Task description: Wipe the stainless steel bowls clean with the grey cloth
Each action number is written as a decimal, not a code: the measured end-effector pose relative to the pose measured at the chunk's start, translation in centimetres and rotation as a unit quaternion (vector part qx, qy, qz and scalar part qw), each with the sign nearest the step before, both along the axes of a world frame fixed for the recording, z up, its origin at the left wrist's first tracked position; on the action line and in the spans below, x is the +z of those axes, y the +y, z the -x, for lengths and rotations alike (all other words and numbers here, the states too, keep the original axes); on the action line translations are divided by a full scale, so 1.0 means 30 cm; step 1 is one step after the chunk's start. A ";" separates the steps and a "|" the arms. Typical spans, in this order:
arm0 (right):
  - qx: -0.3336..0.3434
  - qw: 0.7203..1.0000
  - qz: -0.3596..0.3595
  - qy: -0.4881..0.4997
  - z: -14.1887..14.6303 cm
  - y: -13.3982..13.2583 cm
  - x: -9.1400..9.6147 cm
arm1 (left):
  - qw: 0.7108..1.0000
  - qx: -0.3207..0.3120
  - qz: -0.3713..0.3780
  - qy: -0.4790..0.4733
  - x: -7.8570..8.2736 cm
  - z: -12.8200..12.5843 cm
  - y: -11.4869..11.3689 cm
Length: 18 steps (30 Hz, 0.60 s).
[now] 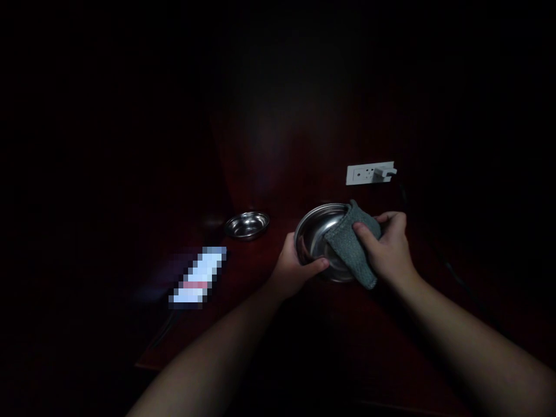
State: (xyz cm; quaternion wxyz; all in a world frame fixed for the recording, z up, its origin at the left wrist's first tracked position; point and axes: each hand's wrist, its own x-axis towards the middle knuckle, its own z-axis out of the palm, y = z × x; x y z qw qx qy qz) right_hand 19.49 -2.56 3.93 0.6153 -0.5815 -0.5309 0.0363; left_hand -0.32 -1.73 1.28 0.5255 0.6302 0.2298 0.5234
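Observation:
A shiny metal bowl (317, 237) is tilted above the dark red table, its inside facing me. My left hand (295, 269) grips its left side, thumb over the rim and fingers behind. A grey-green cloth (354, 243) lies folded over the bowl's right rim and reaches into the inside. My right hand (388, 246) pinches the cloth against that rim, thumb in front; its other fingers are partly hidden behind the cloth. Another small metal bowl (247, 226) sits upright on the table, left of and beyond my hands.
A lit, pixelated phone-like screen (200, 278) is at the left, with a dark cable (163, 330) near it. On the back wall is a white socket panel (360, 174) with a plug (384, 172) in it. A cable runs down the right. The surroundings are very dark.

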 end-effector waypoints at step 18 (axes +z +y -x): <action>0.119 0.992 -0.020 -0.042 0.016 0.000 -0.018 | 0.989 0.144 -0.003 -0.024 -0.004 0.004 0.013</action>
